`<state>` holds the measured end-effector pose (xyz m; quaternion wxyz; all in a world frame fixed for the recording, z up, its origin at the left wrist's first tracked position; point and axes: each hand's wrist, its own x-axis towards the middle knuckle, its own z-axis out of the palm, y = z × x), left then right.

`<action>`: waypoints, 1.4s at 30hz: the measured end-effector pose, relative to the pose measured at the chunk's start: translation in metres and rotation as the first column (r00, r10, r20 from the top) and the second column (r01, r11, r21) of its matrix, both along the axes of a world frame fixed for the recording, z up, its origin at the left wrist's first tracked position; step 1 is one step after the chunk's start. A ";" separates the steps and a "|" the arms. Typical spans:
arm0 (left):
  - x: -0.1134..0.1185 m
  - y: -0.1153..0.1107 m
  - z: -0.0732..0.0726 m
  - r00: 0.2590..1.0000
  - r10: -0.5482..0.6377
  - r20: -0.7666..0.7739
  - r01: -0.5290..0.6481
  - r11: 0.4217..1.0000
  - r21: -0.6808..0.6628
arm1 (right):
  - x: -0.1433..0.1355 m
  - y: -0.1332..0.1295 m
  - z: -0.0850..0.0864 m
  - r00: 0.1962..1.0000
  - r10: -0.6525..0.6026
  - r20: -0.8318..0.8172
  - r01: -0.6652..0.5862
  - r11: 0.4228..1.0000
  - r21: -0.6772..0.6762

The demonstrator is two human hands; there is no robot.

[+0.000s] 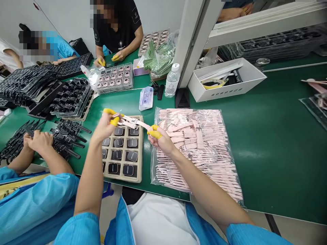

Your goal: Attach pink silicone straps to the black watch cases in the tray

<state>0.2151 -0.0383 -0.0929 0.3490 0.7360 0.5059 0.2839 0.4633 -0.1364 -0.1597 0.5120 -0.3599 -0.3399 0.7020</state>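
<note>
head view: a pale pink strap with metal hardware [143,125] is in the air over the far part of a beige moulded tray [140,153]. its long axis runs mostly sideways, from hand to hand, with the right end slightly nearer the person. the left hand [100,129] is blurred, but its yellow-covered fingers appear closed narrowly on the left end; the right hand [165,142] pinches the opposite end between yellow-covered fingers. so neither hand is clearly nearer: both meet the strap, one at each end. dark, rounded-square pieces [132,143] sit in the tray below, and a clear plastic bag [154,170] with pink straps lies beside it, on the right, on the green table [263,136].
</note>
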 end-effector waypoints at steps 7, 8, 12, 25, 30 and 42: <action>0.079 -0.042 -0.055 0.900 -0.437 -0.003 0.428 0.882 0.198 | -0.004 -0.001 -0.002 0.998 0.065 0.018 -0.065 0.997 -0.034; 0.079 -0.042 -0.058 0.883 -0.465 -0.060 0.464 0.852 0.242 | -0.004 -0.001 -0.001 0.997 0.077 0.019 -0.076 0.997 -0.033; 0.071 -0.040 -0.056 0.859 -0.477 -0.188 0.512 0.786 0.347 | 0.000 0.000 -0.001 0.994 0.108 0.010 -0.107 0.993 -0.048; 0.069 -0.043 -0.059 0.876 -0.406 -0.258 0.473 0.826 0.305 | 0.003 0.005 -0.009 0.995 0.104 0.011 -0.104 0.995 -0.008; 0.070 -0.044 -0.060 0.873 -0.407 -0.268 0.478 0.823 0.307 | 0.002 0.004 -0.010 0.995 0.101 -0.016 -0.102 0.993 -0.063; 0.074 -0.044 -0.054 0.874 -0.446 -0.196 0.485 0.829 0.279 | 0.004 0.006 -0.001 0.990 0.045 -0.135 -0.070 0.981 -0.181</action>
